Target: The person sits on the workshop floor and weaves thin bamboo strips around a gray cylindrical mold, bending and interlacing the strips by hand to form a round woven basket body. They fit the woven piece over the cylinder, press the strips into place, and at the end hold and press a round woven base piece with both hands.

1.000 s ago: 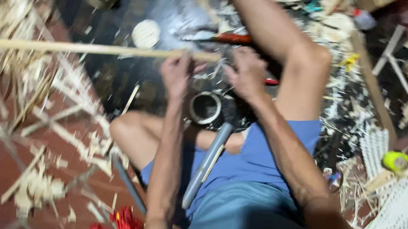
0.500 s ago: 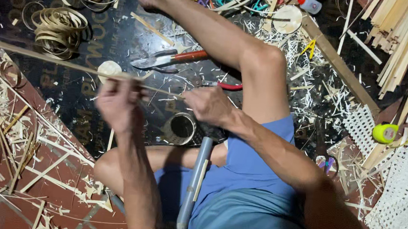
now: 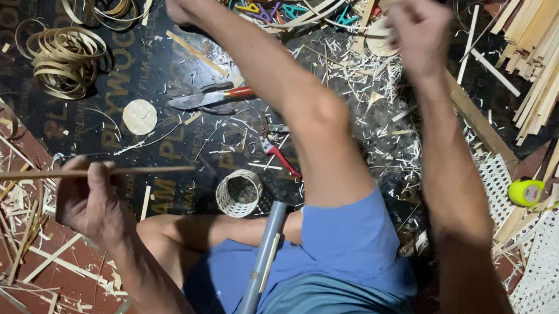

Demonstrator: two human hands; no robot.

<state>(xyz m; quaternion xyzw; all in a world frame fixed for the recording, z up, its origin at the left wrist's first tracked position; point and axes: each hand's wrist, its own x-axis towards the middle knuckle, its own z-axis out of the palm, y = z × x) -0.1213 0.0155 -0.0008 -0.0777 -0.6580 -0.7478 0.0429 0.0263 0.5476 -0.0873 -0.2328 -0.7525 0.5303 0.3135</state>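
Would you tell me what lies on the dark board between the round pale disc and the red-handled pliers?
In the head view, only thin shavings lie between the disc and the pliers; the knife sits above that stretch.

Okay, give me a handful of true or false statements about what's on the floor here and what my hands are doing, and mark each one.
1. The left hand grips a long thin bamboo strip that runs off toward the left edge. True.
2. The right hand rests flat on the floor. False: it is raised and closed in a fist near the top of the view.
3. A small woven ring sits on the dark board just ahead of the knee. True.
4. The knife with the reddish handle is held in the left hand. False: it lies on the board, apart from both hands.
5. Coils of thin strip lie at the upper left. True.
6. The yellow-green roll sits beside the coils. False: it is at the far right.
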